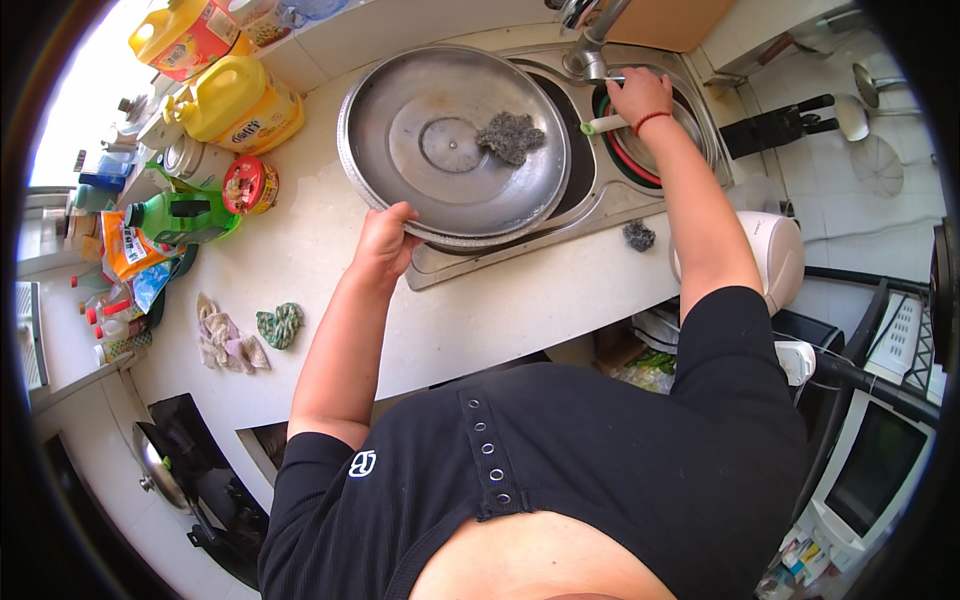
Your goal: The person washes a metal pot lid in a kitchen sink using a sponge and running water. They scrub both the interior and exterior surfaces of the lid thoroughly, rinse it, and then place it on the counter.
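Note:
My left hand [386, 240] grips the near left rim of a large round metal lid [405, 165]. The lid lies hollow side up over the left sink basin [581, 180]. A grey steel wool pad [511, 137] rests inside it, right of the centre. At the upper right, my right hand [643, 94] has its fingers on the small lever [616, 78] of the metal faucet [589, 60]. Just below that hand, a white handle with a green end [602, 125] sticks out over the smaller basin, where red- and green-rimmed bowls [628, 171] are partly hidden by my arm.
Another steel wool pad [639, 235] lies on the counter [480, 315] near the sink. Cloths [229, 337] and a green scrubber [280, 325] lie at left. Yellow oil jugs [240, 105] and a green bottle [187, 216] line the back left. A pinkish-white appliance [772, 251] stands at right.

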`<state>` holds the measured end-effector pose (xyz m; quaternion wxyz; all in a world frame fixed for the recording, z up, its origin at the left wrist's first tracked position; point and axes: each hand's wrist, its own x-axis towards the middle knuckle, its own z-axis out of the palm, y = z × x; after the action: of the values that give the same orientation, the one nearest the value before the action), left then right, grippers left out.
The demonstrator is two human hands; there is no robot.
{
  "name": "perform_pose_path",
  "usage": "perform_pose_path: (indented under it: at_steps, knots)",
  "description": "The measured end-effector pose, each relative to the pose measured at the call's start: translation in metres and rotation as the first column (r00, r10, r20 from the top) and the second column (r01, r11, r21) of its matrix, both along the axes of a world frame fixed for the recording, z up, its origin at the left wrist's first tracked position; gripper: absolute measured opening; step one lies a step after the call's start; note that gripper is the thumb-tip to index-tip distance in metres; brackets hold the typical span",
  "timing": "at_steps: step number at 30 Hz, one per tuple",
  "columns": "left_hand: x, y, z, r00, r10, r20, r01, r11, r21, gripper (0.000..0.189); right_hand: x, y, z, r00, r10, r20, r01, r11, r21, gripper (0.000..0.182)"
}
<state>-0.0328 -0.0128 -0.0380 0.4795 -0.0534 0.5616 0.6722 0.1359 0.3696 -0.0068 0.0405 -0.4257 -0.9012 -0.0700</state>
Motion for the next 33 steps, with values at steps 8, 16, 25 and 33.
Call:
perform_pose_path:
  at_steps: [8, 16, 25, 33]
  knots:
    - [0.010, 0.015, 0.004, 0.995, -0.085, -0.054, 0.081, 0.994, -0.078, 0.033, -0.031, -0.136, -0.098, 0.797, 0.553, -0.241, -0.597, 0.664, -0.450, 0.050]
    - [0.004, 0.015, 0.000, 0.999, -0.049, 0.007, 0.049, 0.974, -0.219, 0.042, -0.095, -0.091, -0.129, 0.813, 0.126, -0.568, -0.469, 0.721, -0.510, 0.056]
    - [-0.007, 0.011, -0.018, 0.996, -0.080, -0.028, 0.072, 0.975, -0.208, 0.034, -0.063, -0.200, -0.113, 0.603, 0.621, -0.501, -0.772, 0.298, -0.561, 0.048]
    - [-0.006, 0.023, -0.014, 0.994, -0.105, 0.010, 0.105, 0.972, -0.210, 0.035, -0.123, -0.139, -0.138, 0.788, 0.587, -0.185, -0.608, 0.696, -0.381, 0.049]
